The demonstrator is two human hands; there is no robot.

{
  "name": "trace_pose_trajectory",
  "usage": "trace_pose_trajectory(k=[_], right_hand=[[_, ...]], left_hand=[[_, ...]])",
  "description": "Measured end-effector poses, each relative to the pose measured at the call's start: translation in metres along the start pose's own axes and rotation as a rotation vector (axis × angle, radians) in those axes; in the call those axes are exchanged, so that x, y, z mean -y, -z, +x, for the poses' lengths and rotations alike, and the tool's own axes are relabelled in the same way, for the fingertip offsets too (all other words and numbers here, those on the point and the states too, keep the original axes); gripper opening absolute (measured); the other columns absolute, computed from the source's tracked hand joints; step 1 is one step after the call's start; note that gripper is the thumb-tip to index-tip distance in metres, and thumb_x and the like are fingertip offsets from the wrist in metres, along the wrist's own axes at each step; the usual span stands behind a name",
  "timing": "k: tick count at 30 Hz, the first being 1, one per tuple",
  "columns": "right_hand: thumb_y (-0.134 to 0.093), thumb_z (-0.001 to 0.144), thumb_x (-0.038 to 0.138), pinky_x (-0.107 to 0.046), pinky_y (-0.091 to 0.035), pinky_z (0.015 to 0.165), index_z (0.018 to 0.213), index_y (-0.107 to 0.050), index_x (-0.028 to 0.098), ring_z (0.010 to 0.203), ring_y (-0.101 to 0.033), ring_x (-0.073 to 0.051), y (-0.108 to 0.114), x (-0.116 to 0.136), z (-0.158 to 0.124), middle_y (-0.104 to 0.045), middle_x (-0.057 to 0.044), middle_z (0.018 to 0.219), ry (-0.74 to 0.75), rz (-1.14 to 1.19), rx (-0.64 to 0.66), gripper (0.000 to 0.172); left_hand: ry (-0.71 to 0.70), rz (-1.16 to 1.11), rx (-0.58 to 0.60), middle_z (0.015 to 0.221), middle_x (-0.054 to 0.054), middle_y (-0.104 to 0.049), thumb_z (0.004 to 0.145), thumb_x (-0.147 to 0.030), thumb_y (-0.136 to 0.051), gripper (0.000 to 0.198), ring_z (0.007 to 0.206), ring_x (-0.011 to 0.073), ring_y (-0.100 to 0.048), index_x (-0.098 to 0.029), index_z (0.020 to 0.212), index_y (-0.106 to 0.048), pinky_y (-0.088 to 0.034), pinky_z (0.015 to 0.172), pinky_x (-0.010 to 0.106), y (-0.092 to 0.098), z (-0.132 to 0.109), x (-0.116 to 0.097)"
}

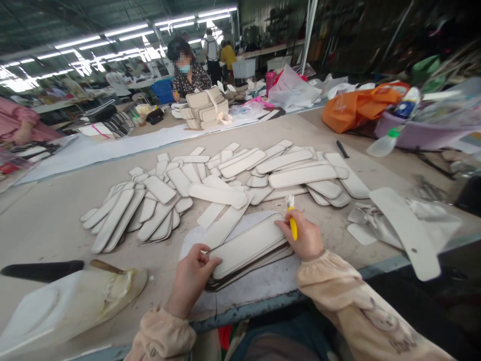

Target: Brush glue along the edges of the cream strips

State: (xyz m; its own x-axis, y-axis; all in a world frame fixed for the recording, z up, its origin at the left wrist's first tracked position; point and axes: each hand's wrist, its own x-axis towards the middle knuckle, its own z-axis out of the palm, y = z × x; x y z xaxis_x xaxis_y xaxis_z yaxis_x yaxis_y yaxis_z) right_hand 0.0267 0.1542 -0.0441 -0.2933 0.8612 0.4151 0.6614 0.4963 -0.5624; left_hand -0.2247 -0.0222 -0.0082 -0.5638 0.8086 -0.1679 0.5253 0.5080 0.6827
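Panel stack (250, 245) sits between fingers (214, 262); sleeve lettering (403, 344) is blurred.

Rows of lit tube lights (126, 30) run beneath the dark ceiling (67, 17).

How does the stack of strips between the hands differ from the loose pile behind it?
The stack is roughly aligned; the pile lies at mixed angles. The left hand and right hand touch the stack, not the pile. The pile covers more of the table than the stack. Both are pale strips with rounded corners.
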Motion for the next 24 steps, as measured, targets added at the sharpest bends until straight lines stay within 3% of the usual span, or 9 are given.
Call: trace_pose_trajectory(k=[10,24], right_hand=[[-0.061,0.082,0.057,-0.025,-0.04,0.051,0.091,-0.059,0.022,0.057,-0.064,-0.017,-0.006,-0.009,-0.002,-0.068,-0.001,0.074,-0.013,-0.08,-0.048,0.036],[-0.054,0.085,0.058,-0.025,-0.042,0.052,0.088,-0.055,0.023,0.057,-0.065,-0.018,-0.003,-0.007,0.002,-0.068,-0.001,0.069,-0.081,-0.015,0.015,0.035]], left_hand=[[-0.001,-0.155,0.13,0.064,-0.003,-0.057,0.078,-0.037,-0.058,0.044,0.057,0.0128,-0.053,-0.014,0.116,-0.059,-0.041,0.056,0.024,0.011,-0.008,-0.007],[0.019,-0.088,0.071,0.062,-0.003,-0.057,0.074,-0.044,-0.062,0.038,0.055,0.0142,-0.054,-0.017,0.1,-0.065,-0.041,0.055,0.024,0.004,-0.009,-0.003]])
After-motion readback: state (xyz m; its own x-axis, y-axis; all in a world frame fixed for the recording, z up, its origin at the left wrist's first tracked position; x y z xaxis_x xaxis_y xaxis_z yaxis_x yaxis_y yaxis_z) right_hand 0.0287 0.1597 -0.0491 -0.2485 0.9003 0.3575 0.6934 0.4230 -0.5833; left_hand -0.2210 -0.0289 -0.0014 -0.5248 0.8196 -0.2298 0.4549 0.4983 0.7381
